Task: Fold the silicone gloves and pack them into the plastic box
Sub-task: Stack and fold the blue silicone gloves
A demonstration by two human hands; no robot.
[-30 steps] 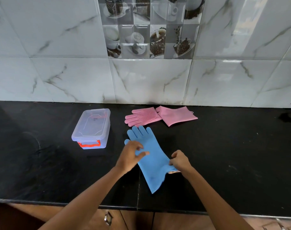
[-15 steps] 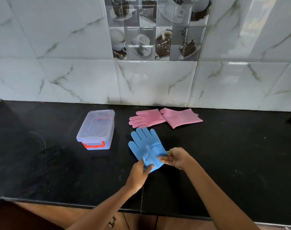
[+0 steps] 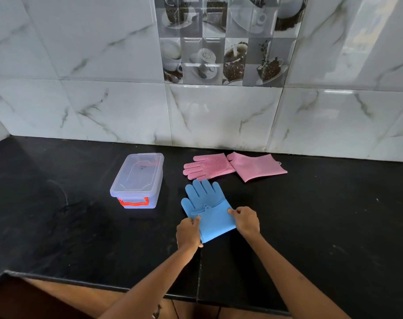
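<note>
The blue glove, flat and full length a second ago, now lies folded, cuff laid over palm. The left hand and right hand have shifted to pinch the fold's side edges.

Left hand hides blue glove lower-left edge; box contents unclear.

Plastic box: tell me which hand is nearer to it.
Left. The left hand grips the blue glove just right of the plastic box; the right hand holds the glove's far side.
</note>
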